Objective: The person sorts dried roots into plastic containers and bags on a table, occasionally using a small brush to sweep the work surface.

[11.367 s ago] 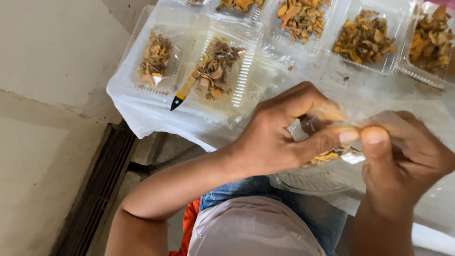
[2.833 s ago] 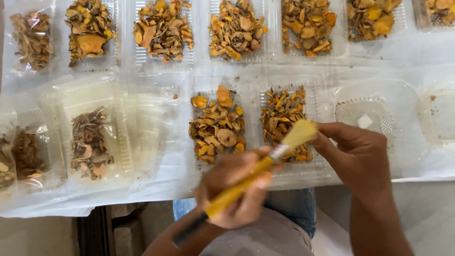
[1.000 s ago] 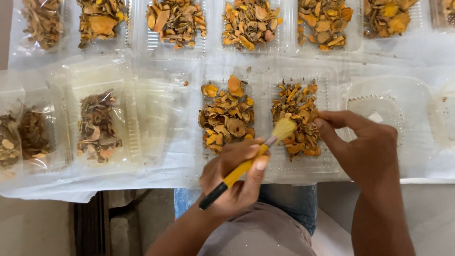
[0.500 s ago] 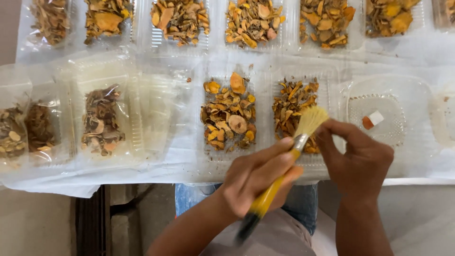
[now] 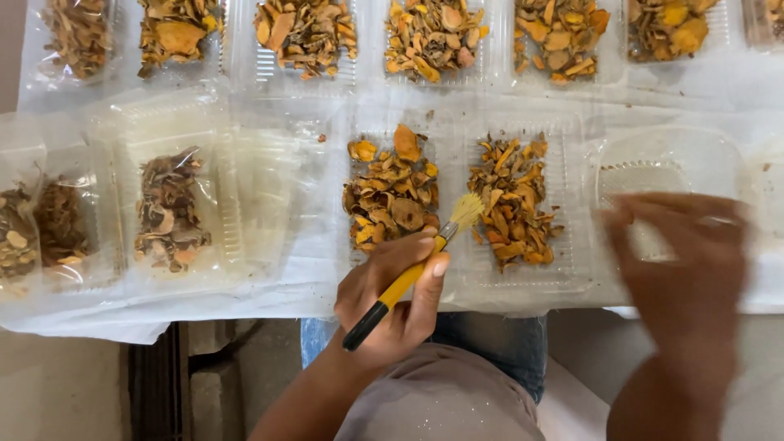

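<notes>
At frame centre, the left hand (image 5: 392,298) clasps a yellow-handled brush (image 5: 408,278), bristles beside dried orange slices (image 5: 513,200); light strokes would suit them. The blurred right hand (image 5: 682,261) hovers lower right, grip unclear.

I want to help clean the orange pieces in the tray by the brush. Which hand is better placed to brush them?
The left hand. It grips the yellow-handled brush, bristles beside the tray of orange pieces. The right hand is blurred over the near-empty tray and seems to hold nothing.
</notes>
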